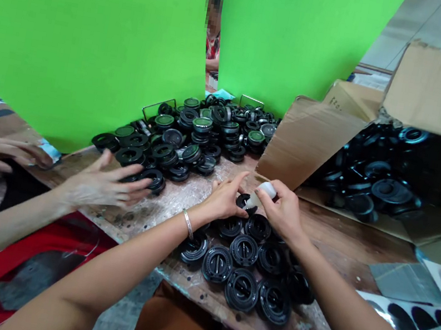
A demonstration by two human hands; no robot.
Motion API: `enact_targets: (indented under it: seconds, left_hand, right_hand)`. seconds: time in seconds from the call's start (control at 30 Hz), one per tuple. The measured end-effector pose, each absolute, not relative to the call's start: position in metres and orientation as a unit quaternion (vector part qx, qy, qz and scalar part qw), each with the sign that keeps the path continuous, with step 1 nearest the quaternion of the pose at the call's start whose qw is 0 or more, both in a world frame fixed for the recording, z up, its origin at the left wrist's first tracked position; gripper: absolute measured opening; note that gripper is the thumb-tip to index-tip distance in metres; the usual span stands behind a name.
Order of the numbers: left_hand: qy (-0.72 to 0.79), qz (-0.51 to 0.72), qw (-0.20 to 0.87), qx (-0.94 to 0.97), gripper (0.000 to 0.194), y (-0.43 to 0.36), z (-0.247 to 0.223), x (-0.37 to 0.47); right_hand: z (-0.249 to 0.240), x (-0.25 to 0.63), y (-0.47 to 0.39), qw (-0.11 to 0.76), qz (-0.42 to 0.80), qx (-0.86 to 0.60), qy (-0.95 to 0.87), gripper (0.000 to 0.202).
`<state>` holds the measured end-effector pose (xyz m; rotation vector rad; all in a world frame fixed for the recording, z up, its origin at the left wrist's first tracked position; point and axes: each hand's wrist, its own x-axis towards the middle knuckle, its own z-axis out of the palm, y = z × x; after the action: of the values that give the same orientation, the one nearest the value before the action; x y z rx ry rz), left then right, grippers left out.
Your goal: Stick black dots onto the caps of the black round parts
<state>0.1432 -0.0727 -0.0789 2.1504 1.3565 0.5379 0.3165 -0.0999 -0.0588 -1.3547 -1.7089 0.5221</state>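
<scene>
My right hand (283, 212) is closed around a white cylinder (264, 192), perhaps a small bottle, tilted with its lower end down at a black round part (243, 199). My left hand (227, 197), with a silver bracelet at the wrist, has its thumb and fingers curved about that same part. Just below both hands, several black round plastic parts, such as this disc (242, 290) with a raised bar across its middle, lie close together on the table (177, 293). My right forearm hides some of them.
Black round parts (202, 123), some with green-looking tops, are heaped against a green partition (100, 26). An open cardboard box (313, 141) at right holds more. A co-worker's hand (107, 185) reaches in from the left. A red chair (76, 242) and a sticker sheet (386, 308) flank me.
</scene>
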Motion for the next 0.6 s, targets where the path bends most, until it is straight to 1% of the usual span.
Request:
enact_targets:
  seconds: [0.23, 0.6]
  left_hand:
    - [0.51, 0.191, 0.256, 0.799, 0.112, -0.072, -0.077, 0.143]
    - [0.508, 0.178, 0.261, 0.801, 0.109, -0.072, -0.075, 0.144]
  right_hand:
    - [-0.061, 0.302, -0.079, 0.467, 0.175, -0.538, -0.68, 0.017]
    - [-0.062, 0.303, -0.074, 0.47, 0.173, -0.544, -0.673, 0.017]
